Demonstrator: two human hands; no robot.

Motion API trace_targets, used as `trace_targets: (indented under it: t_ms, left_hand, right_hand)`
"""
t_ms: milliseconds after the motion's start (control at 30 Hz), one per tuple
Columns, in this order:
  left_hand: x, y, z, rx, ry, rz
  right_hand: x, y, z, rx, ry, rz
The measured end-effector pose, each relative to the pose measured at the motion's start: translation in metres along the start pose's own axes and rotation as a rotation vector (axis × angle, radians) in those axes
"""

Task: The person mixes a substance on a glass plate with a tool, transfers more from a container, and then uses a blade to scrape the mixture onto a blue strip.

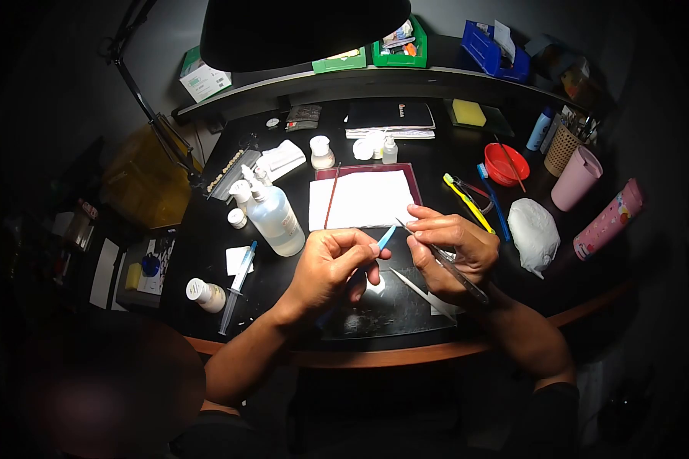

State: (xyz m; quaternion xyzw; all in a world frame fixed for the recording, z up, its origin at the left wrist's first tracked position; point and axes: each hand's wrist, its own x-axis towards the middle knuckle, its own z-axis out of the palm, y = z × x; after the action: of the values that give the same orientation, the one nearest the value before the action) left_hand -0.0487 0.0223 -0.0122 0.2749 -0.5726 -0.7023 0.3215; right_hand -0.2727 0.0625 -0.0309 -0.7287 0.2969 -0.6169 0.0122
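Over the front of the desk, my left hand (331, 266) pinches a small light-blue tapered piece (387, 236) between thumb and fingertips, its narrow end upward. My right hand (461, 243) grips a slim dark metal hand tool (467, 284) like a pen. The tool's fine tip points left, close beside the top of the blue piece. Beneath both hands lies a glass plate (390, 325), with a white pointed stick (409, 286) across it. Behind them is a folded white cloth (360, 199) with a thin red brush (333, 197) along its left side.
On the left stand a clear pump bottle (277, 222), a small white-capped jar (205, 294) and a syringe (239, 287). To the right are toothbrushes (468, 203), a red bowl (504, 162), a white wrapped bundle (533, 236) and a pink tumbler (576, 180). A black lamp (306, 34) hangs overhead.
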Motion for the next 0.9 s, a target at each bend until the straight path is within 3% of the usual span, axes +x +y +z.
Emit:
trace_targets:
  t_ms: [333,533,733,900]
  left_hand:
    - [0.000,-0.003,0.003,0.147,0.096,0.141]
    - [0.001,-0.006,0.006,0.109,0.127,0.178]
    - [-0.001,-0.003,0.004,0.112,0.088,0.162]
    - [-0.001,-0.004,0.003,0.086,0.079,0.176]
  right_hand:
    - [-0.002,-0.001,0.000,0.016,-0.012,-0.036]
    - [-0.001,-0.005,0.002,0.011,-0.133,-0.054]
    - [0.004,-0.005,-0.001,-0.045,-0.014,0.029]
    - [0.000,-0.003,-0.001,0.017,-0.037,-0.034]
